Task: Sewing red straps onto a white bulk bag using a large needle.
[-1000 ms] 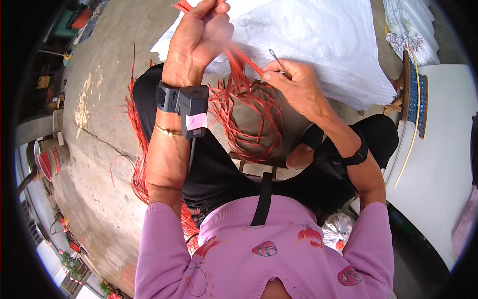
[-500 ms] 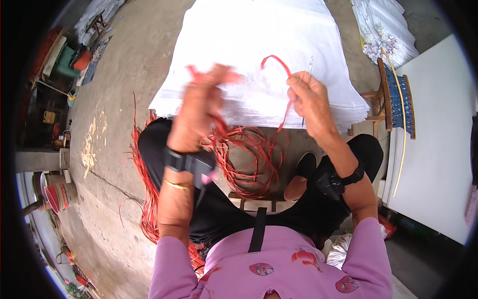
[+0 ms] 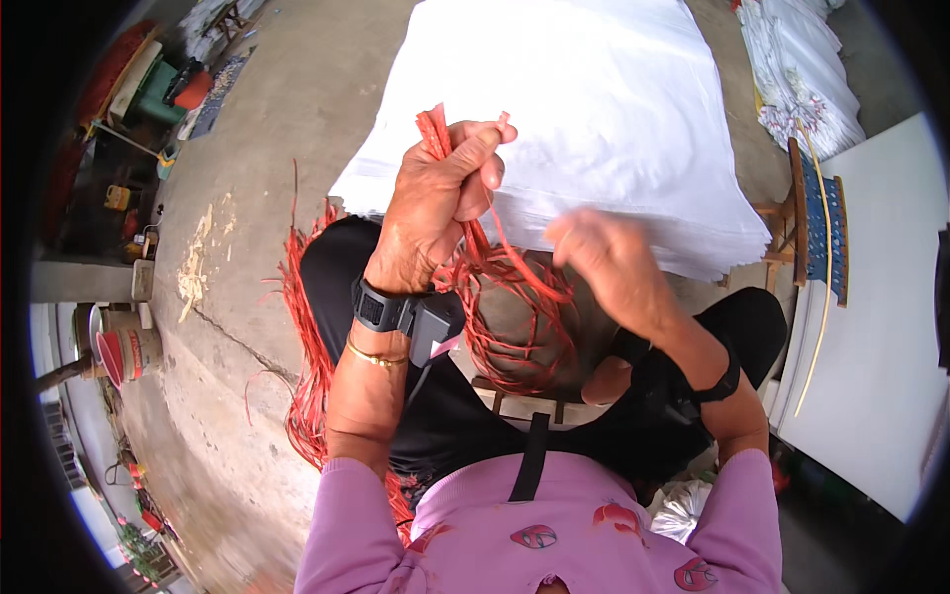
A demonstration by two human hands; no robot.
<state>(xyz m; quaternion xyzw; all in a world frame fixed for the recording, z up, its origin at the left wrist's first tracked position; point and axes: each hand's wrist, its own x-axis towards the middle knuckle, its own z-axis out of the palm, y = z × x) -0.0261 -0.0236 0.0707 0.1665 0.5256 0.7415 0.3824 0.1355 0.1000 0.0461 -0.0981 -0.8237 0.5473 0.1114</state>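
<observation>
Lower than half a second ago, the right hand (image 3: 612, 259) blurs right of centre; whether its grip is closed, I cannot tell. At upper centre, the left hand (image 3: 442, 193) grips red strips (image 3: 479, 244), loops hanging below, before stacked white sheets (image 3: 574, 109).

We hold our left hand (image 3: 435, 198) raised, its thumb pressed against bent fingers, with our left forearm (image 3: 366, 411) leaning slightly rightward below it, while our right hand (image 3: 618, 267), blurred and lower, bends its fingers as our right forearm (image 3: 693, 346) slants inward.
</observation>
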